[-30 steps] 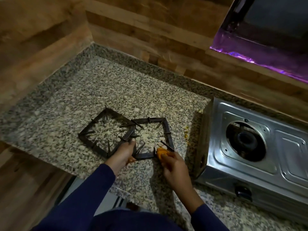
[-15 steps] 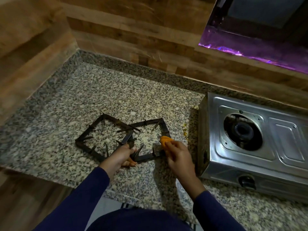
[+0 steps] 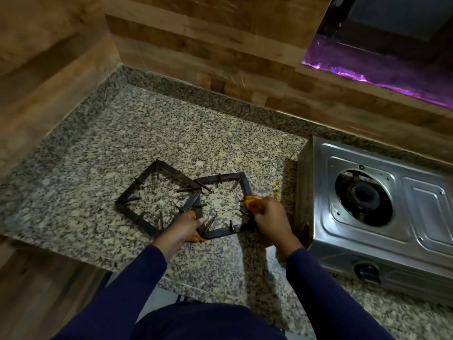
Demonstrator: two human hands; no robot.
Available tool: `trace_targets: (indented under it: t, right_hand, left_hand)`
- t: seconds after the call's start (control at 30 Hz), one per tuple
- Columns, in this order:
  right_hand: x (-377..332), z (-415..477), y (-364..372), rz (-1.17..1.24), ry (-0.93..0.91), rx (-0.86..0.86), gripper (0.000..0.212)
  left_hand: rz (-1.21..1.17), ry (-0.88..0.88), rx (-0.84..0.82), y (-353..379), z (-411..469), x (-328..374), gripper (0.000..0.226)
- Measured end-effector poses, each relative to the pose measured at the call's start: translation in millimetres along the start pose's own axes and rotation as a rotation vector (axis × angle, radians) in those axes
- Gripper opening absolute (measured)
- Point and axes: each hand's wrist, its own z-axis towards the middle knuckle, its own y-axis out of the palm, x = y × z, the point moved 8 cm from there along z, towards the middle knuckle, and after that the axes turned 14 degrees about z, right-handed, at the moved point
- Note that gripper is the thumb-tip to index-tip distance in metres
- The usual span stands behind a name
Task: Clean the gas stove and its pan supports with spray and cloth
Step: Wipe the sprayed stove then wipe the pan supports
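Note:
Two dark square pan supports lie side by side on the granite counter (image 3: 171,133), corners overlapping. My left hand (image 3: 187,225) grips the near left corner of the right pan support (image 3: 221,179). The left pan support (image 3: 137,185) rests free beside it. My right hand (image 3: 270,218) is closed on an orange cloth (image 3: 252,203) and presses it against the right side bar of the right support. The steel gas stove (image 3: 367,229) stands to the right, its left burner (image 3: 365,195) bare without a support. No spray bottle is in view.
Wood-patterned walls enclose the counter at the left and back. A dark hood with purple-lit film (image 3: 382,69) hangs above the stove. The stove's black knob (image 3: 366,272) faces the front edge. Small yellow crumbs (image 3: 275,187) lie between support and stove.
My right hand has slid the orange cloth from the support's near right corner further up its right side bar. My left hand keeps holding the near left corner.

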Motion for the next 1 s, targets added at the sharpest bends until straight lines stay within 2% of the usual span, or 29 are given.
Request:
trace_targets:
  t: [0.07,0.17,0.3,0.37,0.4,0.53,0.67,0.8,0.87,0.93,1.0]
  right_hand:
    - [1.8,3.6,4.2,0.021,0.034,0.046,0.033]
    - [-15.9,2.3,2.8,0.052,-0.03,0.171,0.016]
    - [-39.0,13.9,11.7,-0.081,-0.036,0.174,0.025]
    - [-32.2,21.7,15.9,-0.122,0.038,0.116,0.03]
    - [-26.0,24.3,17.1,-0.123,0.075,0.097,0.031]
    - [-9.7,24.2,19.5,-0.048,0.096,0.114,0.028]
    - [-10.6,19.3,18.5,0.105,0.004,0.153,0.024]
    - [-5.7,15.1,5.5,0.319,0.012,0.267,0.027]
    - [-2.7,12.8,-5.4,0.344,0.059,0.319,0.026]
    - [4.5,14.4,-11.2,0.26,0.168,0.269,0.026]
    - [21.7,17.1,-5.4,0.165,0.343,0.136,0.05]
  left_hand:
    - [0.016,0.019,-0.013,-2.2,2.3,-2.0,0.042]
    - [0.029,0.033,-0.036,-1.8,1.8,-1.0,0.04]
    - [0.107,0.035,-0.042,-2.2,2.9,-0.8,0.043]
    - [0.218,0.05,-0.012,-5.9,4.8,0.5,0.03]
    - [0.304,0.054,0.028,-9.5,4.5,2.1,0.022]
    - [0.662,0.068,0.253,-25.4,-6.0,18.5,0.037]
    - [0.849,0.108,0.408,-37.0,-16.7,37.6,0.025]
    - [0.939,0.208,0.606,-52.7,-25.3,60.1,0.045]
    - [0.981,0.215,0.651,-54.6,-24.6,67.3,0.043]
    - [1.028,0.214,0.678,-54.9,-22.7,71.8,0.031]
    - [1.038,0.229,0.718,-56.2,-20.4,73.7,0.031]
